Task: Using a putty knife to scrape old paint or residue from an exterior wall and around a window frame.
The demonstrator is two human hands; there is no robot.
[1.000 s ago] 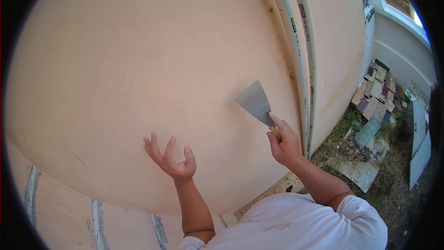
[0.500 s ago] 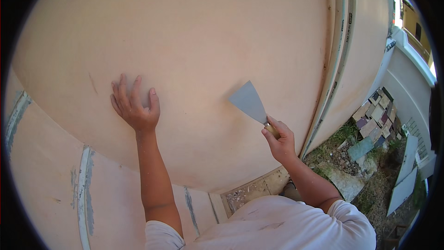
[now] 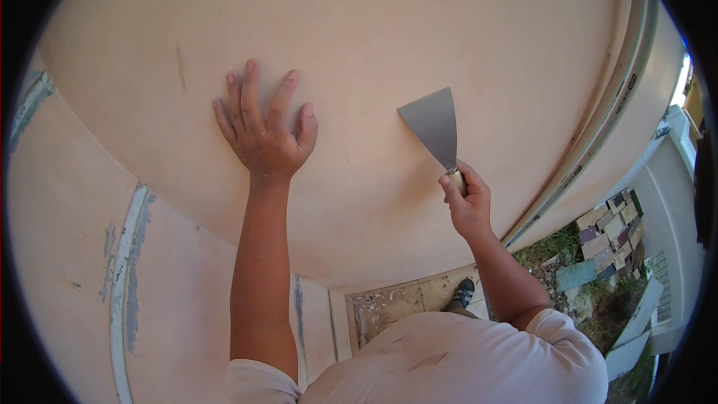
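Observation:
My left hand [image 3: 271, 131] lies with fingers spread against a pale peach wall [image 3: 359, 22], holding nothing. In my right hand [image 3: 470, 198] is a putty knife [image 3: 436, 126], gripped by its short light handle. Its wide grey blade points up and slightly left, with the broad edge near the wall; whether that edge touches the surface I cannot tell. A thin dark scratch [image 3: 180, 67] marks the wall to the left of my left hand.
Metal strips [image 3: 127, 277] edged with grey filler run along the lower left wall. A long curved metal profile [image 3: 624, 97] borders the right side. Beyond it are stacked stone tiles [image 3: 609, 236], leaning boards [image 3: 634, 322] and a white boundary wall [image 3: 662, 179]. Paint flakes litter the floor [image 3: 389, 310].
My view has shifted, and both hands appear higher and further right. The putty knife's blade is turned more upright. My left hand stays spread on the wall.

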